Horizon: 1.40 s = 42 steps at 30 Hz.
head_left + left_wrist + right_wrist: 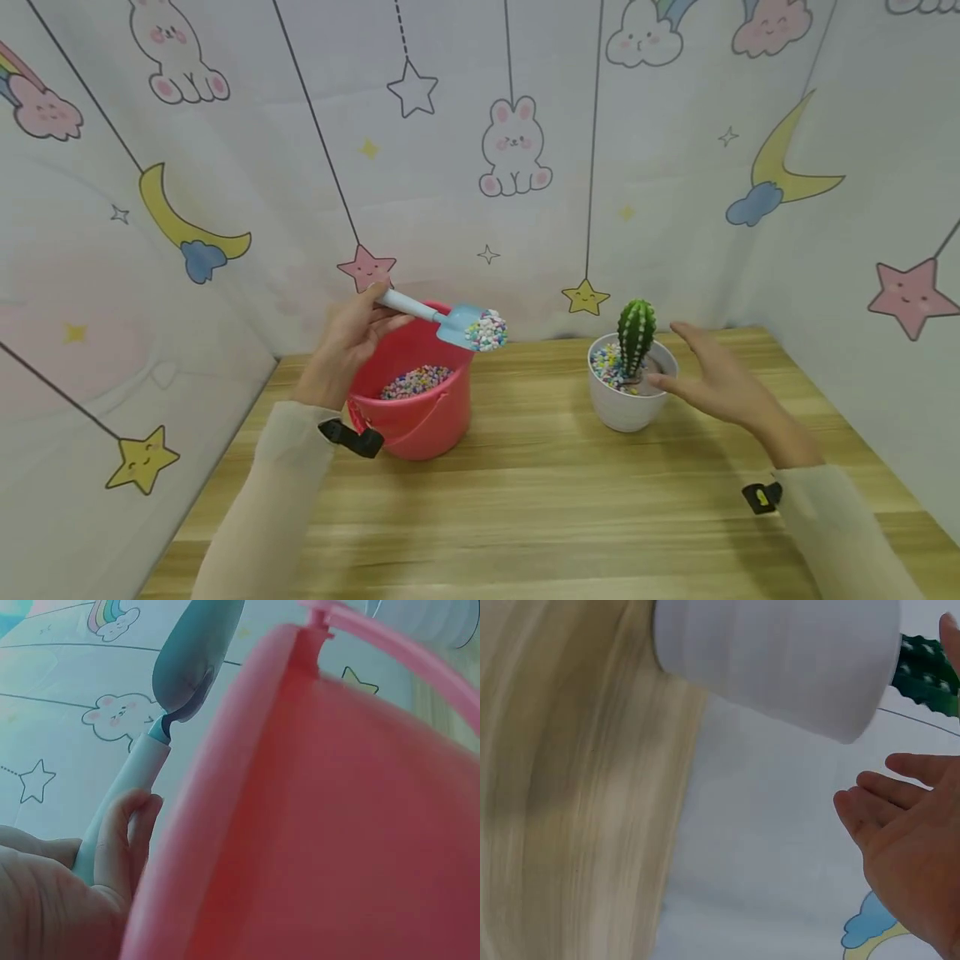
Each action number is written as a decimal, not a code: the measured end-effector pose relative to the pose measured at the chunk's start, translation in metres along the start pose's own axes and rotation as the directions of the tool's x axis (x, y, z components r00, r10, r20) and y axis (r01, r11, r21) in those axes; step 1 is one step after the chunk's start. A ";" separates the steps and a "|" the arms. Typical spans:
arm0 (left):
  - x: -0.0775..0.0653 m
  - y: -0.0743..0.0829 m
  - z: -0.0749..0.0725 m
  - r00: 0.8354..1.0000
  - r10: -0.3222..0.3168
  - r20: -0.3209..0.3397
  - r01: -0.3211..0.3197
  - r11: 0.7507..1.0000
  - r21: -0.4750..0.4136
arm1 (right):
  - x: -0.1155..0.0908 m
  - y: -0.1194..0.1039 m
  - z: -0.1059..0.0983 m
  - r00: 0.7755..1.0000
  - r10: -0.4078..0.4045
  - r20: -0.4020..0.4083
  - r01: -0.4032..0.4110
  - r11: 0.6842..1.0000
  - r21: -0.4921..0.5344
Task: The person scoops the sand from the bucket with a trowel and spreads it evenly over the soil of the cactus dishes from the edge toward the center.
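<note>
My left hand (352,333) grips the white handle of a small toy shovel (455,323) above the red bucket (427,425). On the shovel's light blue blade lies a heap of multicoloured pebbles (487,331), held out past the bucket's right rim. More of these pebbles (417,381) lie inside the bucket. To the right stands a white pot (628,410) with an upright green cactus (637,333); pebbles cover the left part of its top, while a pale surface shows on the right. My right hand (716,379) is beside the pot's right rim, fingers extended and holding nothing.
A wooden table (525,517) carries the bucket and the pot. Close behind it hangs a pale cloth backdrop (450,208) printed with bunnies, stars and moons, which continues along both sides. The bucket's handle (420,425) hangs down its front.
</note>
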State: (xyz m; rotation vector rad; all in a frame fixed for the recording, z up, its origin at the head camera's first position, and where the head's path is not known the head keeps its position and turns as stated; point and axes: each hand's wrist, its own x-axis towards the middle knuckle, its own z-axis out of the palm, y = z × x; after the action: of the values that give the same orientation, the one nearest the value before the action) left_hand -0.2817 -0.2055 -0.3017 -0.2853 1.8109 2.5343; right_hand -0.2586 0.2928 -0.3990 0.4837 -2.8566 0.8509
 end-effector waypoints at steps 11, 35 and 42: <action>0.004 -0.010 0.023 1.000 -0.018 -0.014 0.018 1.000 -0.007 | 0.008 0.015 0.017 0.985 -0.047 0.164 0.046 0.999 0.011; 0.015 -0.035 0.071 0.999 -0.050 -0.015 0.050 0.999 0.021 | 0.001 0.012 0.022 0.985 -0.012 0.172 0.014 1.000 -0.011; 0.018 -0.041 0.089 0.999 -0.037 -0.006 0.037 0.999 0.034 | 0.001 0.013 0.023 0.985 -0.004 0.175 0.006 1.000 -0.010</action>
State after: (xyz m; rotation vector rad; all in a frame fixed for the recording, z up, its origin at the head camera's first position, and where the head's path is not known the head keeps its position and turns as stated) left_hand -0.3068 -0.1097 -0.3154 -0.3218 1.8307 2.4779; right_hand -0.2641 0.2900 -0.4242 0.5921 -3.0151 0.8307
